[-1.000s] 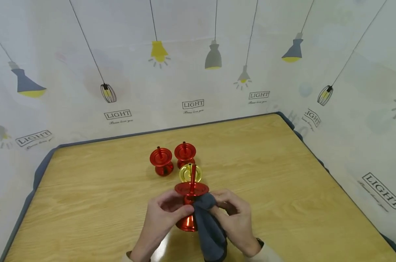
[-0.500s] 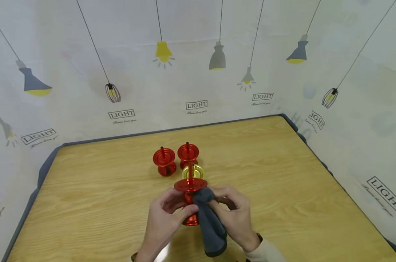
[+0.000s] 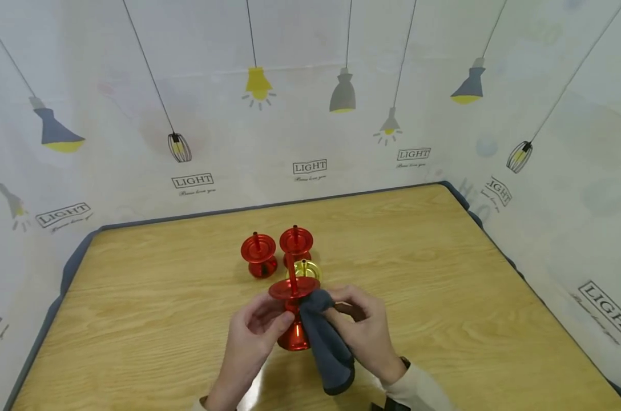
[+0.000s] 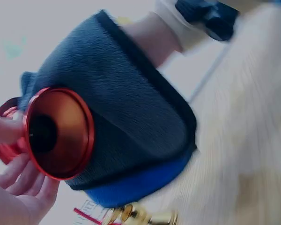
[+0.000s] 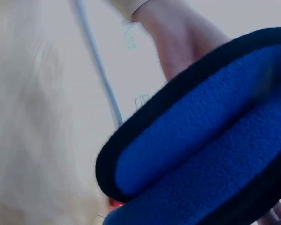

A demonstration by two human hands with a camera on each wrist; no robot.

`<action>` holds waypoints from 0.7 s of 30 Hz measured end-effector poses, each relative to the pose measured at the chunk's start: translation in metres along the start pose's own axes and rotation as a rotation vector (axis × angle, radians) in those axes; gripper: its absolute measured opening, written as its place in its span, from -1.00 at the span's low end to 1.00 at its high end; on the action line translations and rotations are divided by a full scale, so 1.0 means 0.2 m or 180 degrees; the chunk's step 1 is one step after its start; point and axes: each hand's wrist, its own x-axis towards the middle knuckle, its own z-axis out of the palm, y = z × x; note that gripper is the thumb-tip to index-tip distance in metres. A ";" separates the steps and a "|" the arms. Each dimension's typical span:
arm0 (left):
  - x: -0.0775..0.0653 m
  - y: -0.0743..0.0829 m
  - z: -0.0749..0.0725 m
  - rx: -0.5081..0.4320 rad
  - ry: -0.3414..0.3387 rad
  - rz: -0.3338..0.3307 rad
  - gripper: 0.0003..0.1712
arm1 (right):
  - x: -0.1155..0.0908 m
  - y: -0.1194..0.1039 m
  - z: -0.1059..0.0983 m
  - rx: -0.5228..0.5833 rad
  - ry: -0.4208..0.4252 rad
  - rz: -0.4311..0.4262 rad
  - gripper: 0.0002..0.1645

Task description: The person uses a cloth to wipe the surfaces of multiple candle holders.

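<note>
My left hand [image 3: 251,334] holds a shiny red candle holder [image 3: 294,338] by its narrow waist, thumb in front. It has a wide dish and a tall thin tube on top, tilted slightly left. In the left wrist view its hollow base [image 4: 68,133] faces the camera. My right hand [image 3: 364,328] pinches a folded dark blue cloth [image 3: 328,348] and presses it against the holder's right side, just under the dish. The cloth's brighter blue inner face [image 5: 196,136] fills much of the right wrist view and hides most of that hand's fingers there.
Two smaller red candle holders [image 3: 261,268] stand side by side beyond my hands on the wooden table [image 3: 151,297]. A gold candle holder [image 3: 313,268] stands in front of them, partly behind the held one. A lamp-printed white sheet [image 3: 269,131] rises behind the table.
The held candle holder has shifted slightly left in view and its tube now leans left. The cloth stays against it. My left thumb sits higher on the waist.
</note>
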 end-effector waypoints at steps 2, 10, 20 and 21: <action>0.00 0.00 0.00 0.0071 0.0107 0.0039 -0.58 | 0.01 -0.01 0.01 -0.0113 -0.0029 -0.0226 -0.73; 0.00 -0.02 -0.06 -0.0142 -0.0166 -0.0159 -0.63 | 0.03 0.00 0.02 0.0346 -0.0149 0.0370 -0.88; -0.02 -0.01 -0.01 0.0380 0.0392 -0.0064 -0.60 | 0.01 0.03 0.04 -0.0037 -0.0106 -0.0292 -0.71; -0.02 -0.01 -0.01 0.0428 0.0419 -0.0033 -0.60 | 0.01 0.03 0.04 -0.0059 -0.0120 -0.0378 -0.69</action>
